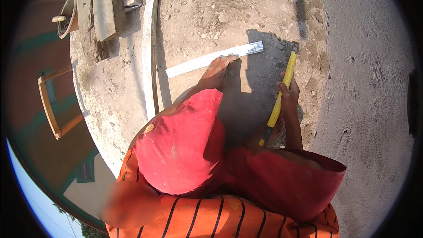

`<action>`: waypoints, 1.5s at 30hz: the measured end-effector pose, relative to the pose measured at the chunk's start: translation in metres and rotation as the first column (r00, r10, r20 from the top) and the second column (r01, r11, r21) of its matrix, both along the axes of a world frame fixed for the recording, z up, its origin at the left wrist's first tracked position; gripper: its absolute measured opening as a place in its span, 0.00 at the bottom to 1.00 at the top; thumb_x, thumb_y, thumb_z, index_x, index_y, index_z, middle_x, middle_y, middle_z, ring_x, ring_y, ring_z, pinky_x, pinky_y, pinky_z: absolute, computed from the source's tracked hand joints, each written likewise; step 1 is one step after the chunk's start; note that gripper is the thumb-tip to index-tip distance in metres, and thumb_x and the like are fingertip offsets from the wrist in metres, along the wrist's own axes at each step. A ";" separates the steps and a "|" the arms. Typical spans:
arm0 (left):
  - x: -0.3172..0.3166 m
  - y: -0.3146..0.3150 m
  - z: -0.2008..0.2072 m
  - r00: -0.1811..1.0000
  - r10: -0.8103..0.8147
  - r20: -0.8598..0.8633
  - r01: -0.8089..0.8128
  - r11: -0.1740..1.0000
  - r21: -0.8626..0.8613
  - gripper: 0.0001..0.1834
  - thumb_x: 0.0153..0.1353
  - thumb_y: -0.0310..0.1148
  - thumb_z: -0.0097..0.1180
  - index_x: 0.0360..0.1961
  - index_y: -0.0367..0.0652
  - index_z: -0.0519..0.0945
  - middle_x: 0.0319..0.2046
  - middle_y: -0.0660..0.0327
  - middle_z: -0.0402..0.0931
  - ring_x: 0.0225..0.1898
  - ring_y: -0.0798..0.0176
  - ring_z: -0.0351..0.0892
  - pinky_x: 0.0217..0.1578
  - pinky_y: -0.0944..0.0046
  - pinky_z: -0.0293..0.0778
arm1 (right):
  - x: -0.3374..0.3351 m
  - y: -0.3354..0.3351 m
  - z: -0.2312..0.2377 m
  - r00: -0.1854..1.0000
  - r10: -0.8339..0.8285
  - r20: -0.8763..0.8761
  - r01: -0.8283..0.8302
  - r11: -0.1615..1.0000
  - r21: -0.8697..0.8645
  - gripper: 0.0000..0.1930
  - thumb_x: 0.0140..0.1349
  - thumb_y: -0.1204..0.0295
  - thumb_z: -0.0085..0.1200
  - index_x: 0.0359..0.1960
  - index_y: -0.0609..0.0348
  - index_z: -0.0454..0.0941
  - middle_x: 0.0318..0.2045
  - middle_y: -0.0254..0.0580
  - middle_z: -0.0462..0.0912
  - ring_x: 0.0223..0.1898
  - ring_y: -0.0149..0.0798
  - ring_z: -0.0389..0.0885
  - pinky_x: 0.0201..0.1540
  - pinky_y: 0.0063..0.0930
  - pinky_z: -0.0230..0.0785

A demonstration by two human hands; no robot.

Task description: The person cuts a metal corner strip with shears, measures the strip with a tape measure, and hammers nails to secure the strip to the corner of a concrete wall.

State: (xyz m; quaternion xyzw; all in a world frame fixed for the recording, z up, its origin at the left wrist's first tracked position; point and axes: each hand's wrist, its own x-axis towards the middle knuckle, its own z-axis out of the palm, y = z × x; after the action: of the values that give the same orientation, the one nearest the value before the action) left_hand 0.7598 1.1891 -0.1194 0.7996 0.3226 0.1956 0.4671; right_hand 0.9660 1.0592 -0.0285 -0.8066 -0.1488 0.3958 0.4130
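Observation:
A long, flat white bar (189, 66) with a shiny, printed far-right end lies slantwise just above the gravelly dirt. My left hand (216, 71) grips it right of its middle, fingers closed over its near edge; the exact finger placement is partly hidden. To the right, my right hand (289, 94) is wrapped round a yellow bar-shaped tool (282, 89) with a black lower end. That tool tilts, its top pointing away from me, and its lower end comes near my red sleeve. The two bars are apart.
Left of my arm a long pale timber (150, 53) lies on the ground. Weathered boards (105, 9) are stacked at the far left, beside a bucket (67, 16). A wooden frame (47, 105) stands farther left. A rough grey wall (365, 83) runs along the right.

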 end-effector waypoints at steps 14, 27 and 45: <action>0.046 0.019 0.011 0.923 0.249 0.294 -0.036 0.816 -0.577 0.10 0.61 0.27 0.52 0.42 0.41 0.80 0.37 0.58 0.79 0.38 0.64 0.77 0.41 0.67 0.71 | -0.020 -0.048 -0.008 0.901 -0.143 -0.409 0.154 0.988 -0.007 0.20 0.58 0.72 0.48 0.54 0.57 0.65 0.26 0.33 0.69 0.23 0.28 0.71 0.24 0.21 0.67; 0.080 0.035 -0.009 0.863 0.401 0.306 -0.275 0.882 -0.383 0.09 0.64 0.29 0.54 0.42 0.37 0.79 0.32 0.57 0.81 0.33 0.68 0.78 0.36 0.69 0.73 | -0.043 -0.039 0.013 0.992 -0.014 -0.125 -0.007 0.985 -0.171 0.11 0.59 0.73 0.52 0.42 0.60 0.68 0.20 0.30 0.69 0.16 0.23 0.67 0.19 0.18 0.62; 0.057 0.034 -0.024 0.887 0.312 0.340 -0.313 0.948 -0.051 0.05 0.63 0.28 0.53 0.38 0.39 0.78 0.32 0.55 0.80 0.33 0.57 0.81 0.35 0.62 0.75 | -0.016 -0.039 0.025 0.878 0.440 0.189 -0.429 0.898 -0.098 0.20 0.64 0.56 0.49 0.45 0.63 0.72 0.27 0.38 0.75 0.28 0.30 0.73 0.33 0.27 0.66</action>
State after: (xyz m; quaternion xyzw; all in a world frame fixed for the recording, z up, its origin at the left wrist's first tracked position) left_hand 0.8166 1.2228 -0.1434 0.6918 0.3599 0.4058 0.4767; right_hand 0.9496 1.0198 -0.0039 -0.7999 -0.3576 0.3963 0.2743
